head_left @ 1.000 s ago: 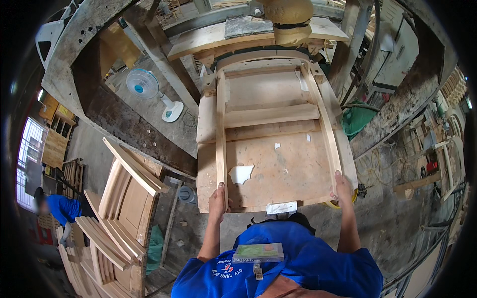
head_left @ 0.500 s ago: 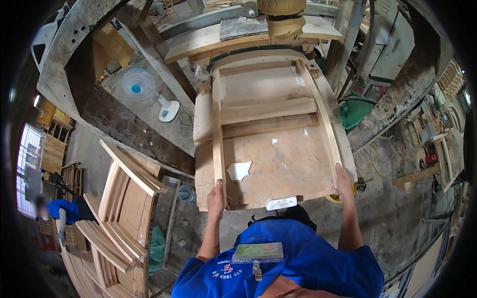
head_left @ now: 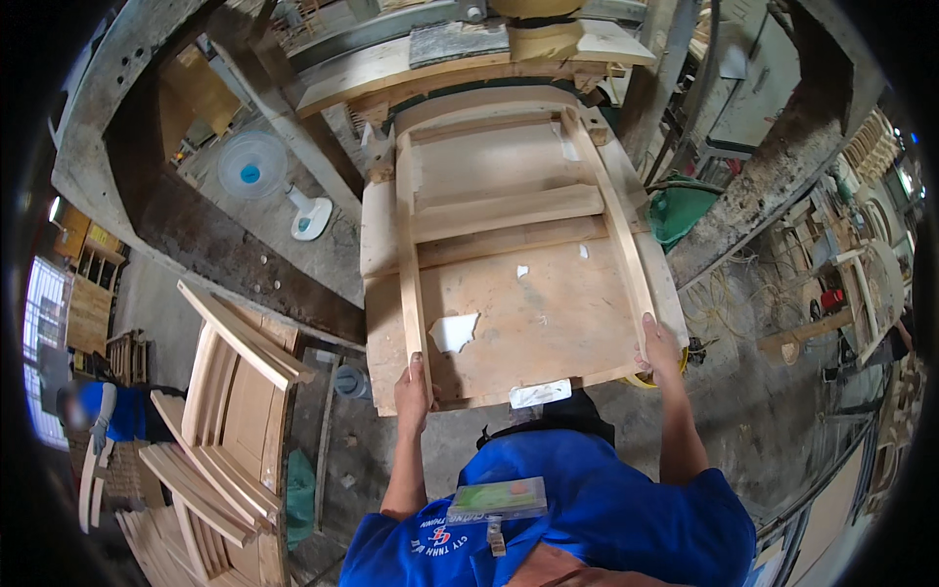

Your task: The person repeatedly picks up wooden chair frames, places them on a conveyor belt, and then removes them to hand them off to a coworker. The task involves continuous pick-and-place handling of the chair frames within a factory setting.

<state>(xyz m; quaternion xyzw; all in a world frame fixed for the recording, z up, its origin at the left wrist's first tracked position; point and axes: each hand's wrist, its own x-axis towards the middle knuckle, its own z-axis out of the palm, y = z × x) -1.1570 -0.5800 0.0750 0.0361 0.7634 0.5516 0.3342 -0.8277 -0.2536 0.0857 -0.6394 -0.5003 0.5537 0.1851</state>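
A pale wooden chair-back frame (head_left: pixel 509 209), with two long side posts, a curved top rail and a crosspiece, lies on a worn plywood board (head_left: pixel 548 333). My left hand (head_left: pixel 415 393) is closed round the near end of its left post. Round the near end of the right post, my right hand (head_left: pixel 660 352) is closed, thumb on top. The frame's far end sits up against a curved wooden form (head_left: pixel 479 86), between two small wooden blocks. A white patch (head_left: pixel 456 333) shows on the board between the posts, and a white wrapped piece (head_left: pixel 540 393) sits at the board's near edge.
Heavy steel beams (head_left: pixel 245 269) flank the board on both sides. To the left, curved wooden parts (head_left: pixel 220 391) are stacked, with a white fan (head_left: pixel 252 171) beyond. A co-worker in blue (head_left: pixel 122 406) stands far left. A green sack (head_left: pixel 675 213) hangs at right.
The whole view has shifted, so the board and frame appear slightly further left. Both hands keep their grip on the posts. At far left, the co-worker's gloved hand has moved, with curved wooden pieces below it.
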